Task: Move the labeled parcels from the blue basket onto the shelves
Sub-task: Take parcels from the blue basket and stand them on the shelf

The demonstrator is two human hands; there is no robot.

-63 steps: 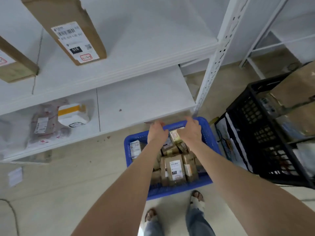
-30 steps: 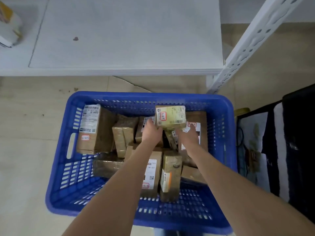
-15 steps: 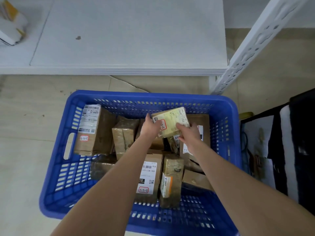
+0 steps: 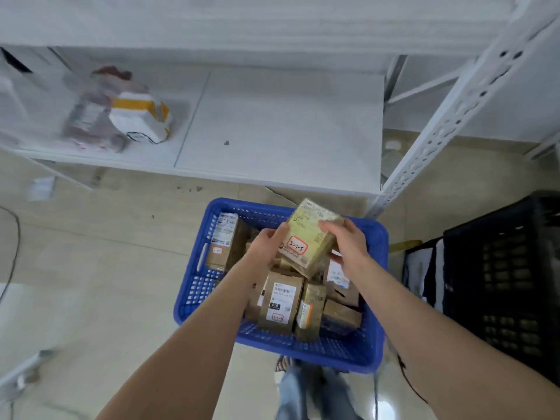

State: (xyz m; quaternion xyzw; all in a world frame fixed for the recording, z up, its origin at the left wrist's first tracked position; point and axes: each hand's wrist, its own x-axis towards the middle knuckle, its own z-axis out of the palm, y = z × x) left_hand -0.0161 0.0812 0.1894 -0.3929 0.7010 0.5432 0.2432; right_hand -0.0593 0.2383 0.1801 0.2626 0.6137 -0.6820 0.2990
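At floor level: a pale tiled floor point(image 4: 91, 253) carries a blue basket point(image 4: 191, 286), which stands before white metal shelves point(image 4: 242, 22); a black crate point(image 4: 509, 286) sits just to the basket's right.
Shelving: a perforated white upright point(image 4: 454, 116) rises at the right corner, and the lower shelf point(image 4: 288, 125) holds goods only at its left end.
Count on shelf: two items, a white-and-yellow packet point(image 4: 141, 119) touching a clear-bagged parcel point(image 4: 91, 116), both blurred.
Count in basket: at least five brown parcels point(image 4: 280, 301) show, most with white labels; whether more lie under the arms cannot be told.
Held parcel: one yellowish box point(image 4: 309, 225), tilted, raised above the basket's far half, with "3-3-5" handwritten in a red ring point(image 4: 297, 246).
Left hand point(image 4: 266, 247): fingers point(image 4: 282, 230) curled against the box's left side, gripping it.
Right hand point(image 4: 348, 247): fingers point(image 4: 328, 225) wrapped over the box's right edge, thumb underneath.
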